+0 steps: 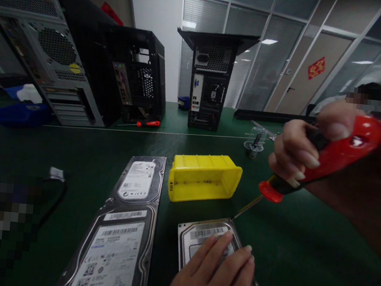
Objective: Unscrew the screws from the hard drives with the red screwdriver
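Note:
My right hand [306,145] is wrapped round the red and black handle of a screwdriver [339,155]. Its thin shaft slants down to the left, and the tip meets the far right corner of a hard drive [186,235]. Across that drive's label lies my left hand [215,271], fingers stretched out flat and pressing on the top. Two more hard drives rest to the left, a nearer one with a large label [112,252] and a farther one [140,178]. Just beyond my left hand, a yellow plastic bin [203,180] lies with its opening toward me, several small screws inside.
Black computer cases stand at the back: a large one [47,48], an opened one [139,75] and a narrow one [211,82]. Another red screwdriver [148,123] lies before them. A clear plastic dispenser [254,142] stands at right. A person [366,97] is in the background.

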Tool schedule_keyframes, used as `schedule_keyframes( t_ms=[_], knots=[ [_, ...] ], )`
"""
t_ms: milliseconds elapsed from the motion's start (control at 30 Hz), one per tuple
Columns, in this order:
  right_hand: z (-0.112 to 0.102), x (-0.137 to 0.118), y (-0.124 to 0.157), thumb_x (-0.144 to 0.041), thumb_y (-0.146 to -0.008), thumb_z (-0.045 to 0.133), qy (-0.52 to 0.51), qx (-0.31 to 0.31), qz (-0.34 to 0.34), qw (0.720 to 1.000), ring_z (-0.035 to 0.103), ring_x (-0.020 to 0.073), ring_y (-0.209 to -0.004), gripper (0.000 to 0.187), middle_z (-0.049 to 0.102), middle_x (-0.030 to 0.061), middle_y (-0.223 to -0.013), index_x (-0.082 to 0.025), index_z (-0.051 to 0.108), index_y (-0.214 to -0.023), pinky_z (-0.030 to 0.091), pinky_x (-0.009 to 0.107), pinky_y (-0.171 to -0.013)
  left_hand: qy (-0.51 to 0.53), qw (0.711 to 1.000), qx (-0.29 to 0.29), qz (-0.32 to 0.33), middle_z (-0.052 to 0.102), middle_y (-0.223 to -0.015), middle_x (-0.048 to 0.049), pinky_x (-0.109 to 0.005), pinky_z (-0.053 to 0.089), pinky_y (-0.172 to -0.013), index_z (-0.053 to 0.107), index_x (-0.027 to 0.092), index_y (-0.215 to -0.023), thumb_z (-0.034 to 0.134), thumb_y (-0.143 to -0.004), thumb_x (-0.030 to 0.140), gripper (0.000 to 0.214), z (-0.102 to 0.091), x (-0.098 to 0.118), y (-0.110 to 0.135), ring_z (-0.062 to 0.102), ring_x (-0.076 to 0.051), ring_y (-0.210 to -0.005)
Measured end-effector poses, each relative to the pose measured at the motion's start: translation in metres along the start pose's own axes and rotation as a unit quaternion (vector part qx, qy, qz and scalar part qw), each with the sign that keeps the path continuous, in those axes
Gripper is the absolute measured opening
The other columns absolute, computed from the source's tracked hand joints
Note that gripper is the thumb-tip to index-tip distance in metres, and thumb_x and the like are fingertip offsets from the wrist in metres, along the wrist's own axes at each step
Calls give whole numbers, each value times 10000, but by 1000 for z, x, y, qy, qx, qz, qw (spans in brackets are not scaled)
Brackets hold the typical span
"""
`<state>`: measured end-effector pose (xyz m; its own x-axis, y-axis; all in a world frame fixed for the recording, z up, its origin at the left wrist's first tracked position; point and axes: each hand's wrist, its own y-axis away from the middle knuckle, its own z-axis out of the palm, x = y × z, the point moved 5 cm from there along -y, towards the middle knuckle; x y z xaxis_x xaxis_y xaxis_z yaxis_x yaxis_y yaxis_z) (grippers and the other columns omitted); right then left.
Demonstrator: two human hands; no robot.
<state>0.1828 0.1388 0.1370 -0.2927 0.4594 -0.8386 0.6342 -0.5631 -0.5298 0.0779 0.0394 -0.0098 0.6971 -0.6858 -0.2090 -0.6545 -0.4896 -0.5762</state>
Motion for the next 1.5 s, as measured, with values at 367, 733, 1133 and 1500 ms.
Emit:
schedule_keyframes(
  t_ms=[367, 733, 1133, 1500],
  knots=[
    [-3, -2, -1, -439, -833, 443, 22, 29, -12, 999, 553, 116, -764, 252, 505, 12, -806, -199, 502, -782, 526, 297, -664, 1, 1000, 9, -9, 552, -1213, 54, -272, 445, -917, 526, 194, -1176, 332, -961, 204, 289, -2, -1, -2, 502, -177, -1119],
    [-2, 0, -3, -394, -872, 383, 29, 19, -63, 997, 494, 83, -611, 196, 477, -5, -691, -232, 492, -866, 467, 268, -532, -2, 1000, 10, -1, 537, -1234, 35, -279, 431, -928, 507, 185, -1197, 360, -952, 219, 288, 1, 1, -1, 483, -190, -1135],
    [-2, -4, 3, -352, -890, 300, 62, 47, -17, 997, 529, 140, -713, 236, 498, 23, -734, -219, 489, -842, 485, 333, -597, 2, 1000, -6, 6, 516, -1258, 28, -291, 427, -933, 485, 179, -1219, 344, -956, 209, 299, -1, 0, 1, 467, -194, -1153],
    [-3, 0, 1, -449, -833, 438, 45, 33, -33, 998, 618, 147, -812, 218, 571, -13, -941, -246, 507, -875, 566, 326, -688, -1, 1000, 2, 0, 526, -1245, 34, -286, 419, -946, 498, 182, -1209, 359, -950, 206, 294, 2, 1, 0, 467, -191, -1153]
  ],
)
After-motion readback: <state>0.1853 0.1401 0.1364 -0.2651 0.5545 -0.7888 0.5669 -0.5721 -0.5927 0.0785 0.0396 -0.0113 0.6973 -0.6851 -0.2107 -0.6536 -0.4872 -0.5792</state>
